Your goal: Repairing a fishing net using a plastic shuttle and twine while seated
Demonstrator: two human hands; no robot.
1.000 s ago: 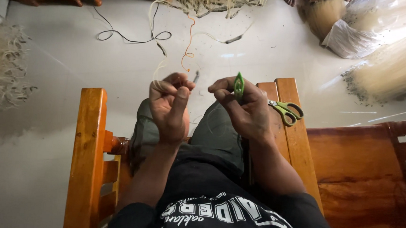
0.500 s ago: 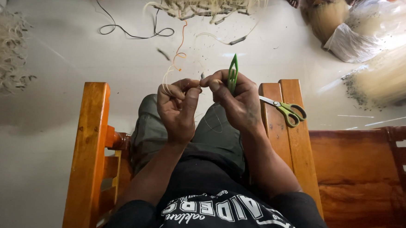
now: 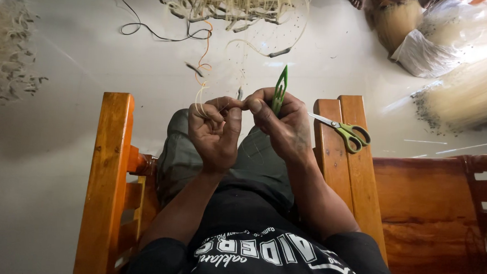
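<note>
My left hand (image 3: 215, 131) is curled shut, thumb & fingertips pinching thin pale line (image 3: 201, 98) that loops up by the knuckles. Right hand (image 3: 280, 125) is closed round a green netting needle (image 3: 280, 90), its pointed tip sticking up toward the far side; thumb tip meets the left thumb, so both hands touch over my lap. Scissors (image 3: 346, 131) w/ green handles lie on the right armrest (image 3: 344, 175), just beside my right hand. Left armrest (image 3: 108, 174) is near my left forearm. Far off on the floor (image 3: 80, 67): tangled net pile (image 3: 234, 3), black cord (image 3: 160, 33) & an orange strand (image 3: 204, 57).
</note>
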